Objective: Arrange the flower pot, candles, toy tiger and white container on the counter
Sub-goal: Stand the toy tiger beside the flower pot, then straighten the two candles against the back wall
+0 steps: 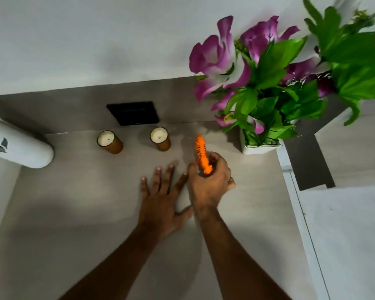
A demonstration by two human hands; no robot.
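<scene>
My right hand point(210, 185) grips the orange striped toy tiger point(201, 153) by one end, the other end pointing toward the back wall. My left hand point(162, 198) lies flat with its fingers spread on the grey counter point(85, 202), just left of the right hand. Two brown candles with white tops stand near the back, one on the left point(109, 141) and one nearer the tiger point(160, 138). The white flower pot point(261, 148) with purple flowers and green leaves stands at the back right. The white container point(20, 146) stands at the far left edge.
A black rectangular plate point(133, 113) is set in the low backsplash behind the candles. The counter ends at the right beside the pot, with a white surface point(344, 234) below it. The white wall rises behind.
</scene>
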